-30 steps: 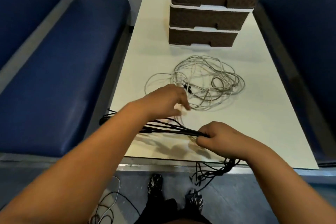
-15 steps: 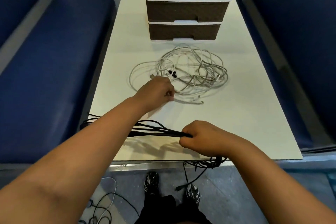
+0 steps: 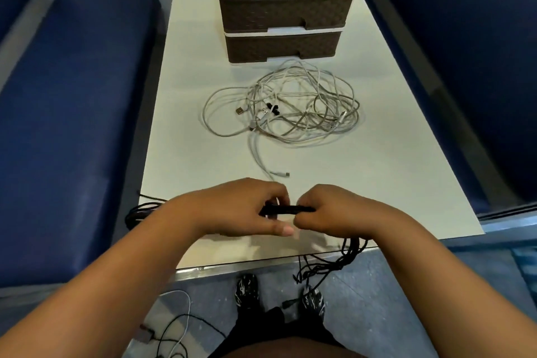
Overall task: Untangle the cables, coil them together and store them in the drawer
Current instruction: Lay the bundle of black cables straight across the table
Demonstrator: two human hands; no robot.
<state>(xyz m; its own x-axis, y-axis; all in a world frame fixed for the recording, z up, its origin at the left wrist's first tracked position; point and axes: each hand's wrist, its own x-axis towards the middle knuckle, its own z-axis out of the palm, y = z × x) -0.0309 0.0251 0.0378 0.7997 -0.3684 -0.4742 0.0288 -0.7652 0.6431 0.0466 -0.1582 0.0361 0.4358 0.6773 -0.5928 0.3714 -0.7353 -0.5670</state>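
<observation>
A bunch of black cables (image 3: 287, 209) runs between my two hands near the table's front edge. My left hand (image 3: 241, 206) grips it on the left and my right hand (image 3: 334, 211) grips it on the right, fists almost touching. Loops of the black cables hang off the table's left edge (image 3: 142, 208) and over the front edge toward the floor (image 3: 343, 256). A tangle of white cables (image 3: 302, 104) lies in the middle of the white table (image 3: 392, 177), one end trailing toward my hands. The brown drawer unit (image 3: 282, 11) stands behind it, its three visible drawers closed.
Blue padded benches flank the table, one on the left (image 3: 72, 113) and one on the right (image 3: 470, 67). More cables lie on the floor (image 3: 174, 325) by my shoes.
My left hand left the white tangle and came back to grip the black bunch beside my right hand. A white cable end now trails toward me.
</observation>
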